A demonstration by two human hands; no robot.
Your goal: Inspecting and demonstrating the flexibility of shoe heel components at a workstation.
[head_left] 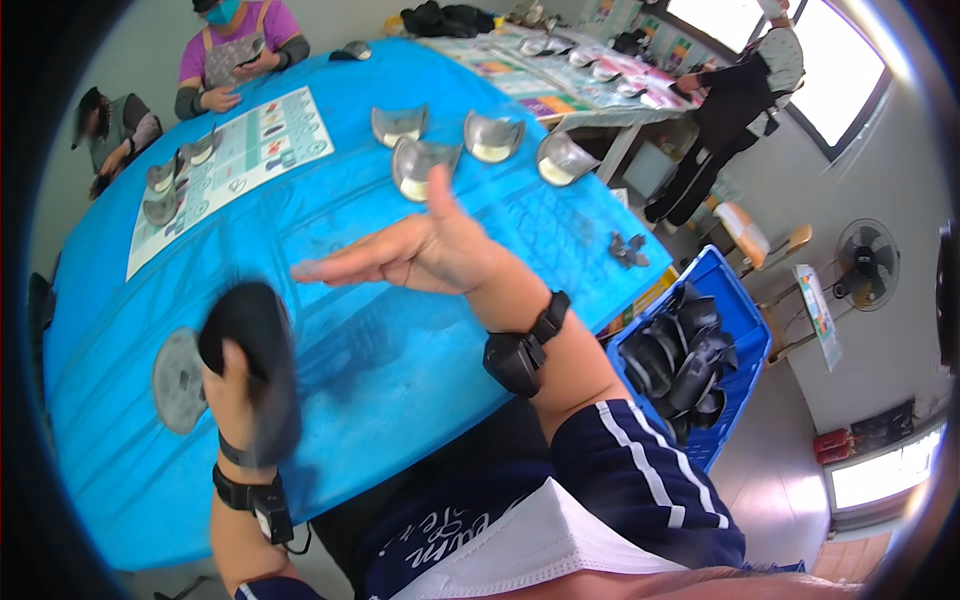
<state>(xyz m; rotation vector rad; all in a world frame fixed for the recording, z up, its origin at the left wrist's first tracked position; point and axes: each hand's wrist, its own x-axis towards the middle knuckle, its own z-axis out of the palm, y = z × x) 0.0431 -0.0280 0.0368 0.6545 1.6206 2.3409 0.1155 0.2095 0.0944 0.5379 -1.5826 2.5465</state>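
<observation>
My left hand (229, 392) is closed around a black curved shell-like piece (262, 345), blurred by motion. The thumb lies across its face, and the other fingers are hidden behind it. Beside that hand, a grey round disc (178, 380) lies on the blue-covered table (390, 400). My right hand (425, 245) hovers over the table with nothing in it, fingers stretched toward the black piece and thumb raised. Just beyond it stands a curved metal cap (412, 178) with a pale inner patch. Similar metal caps (494, 138) stand close by.
On my right, a blue crate (755, 310) holds several black curved pieces (690, 365). A dark crumpled bit (628, 250) sits near the table's right edge. A printed sheet (300, 130) with more caps lies at the far left. People work at the far side; a fan (866, 258) is at right.
</observation>
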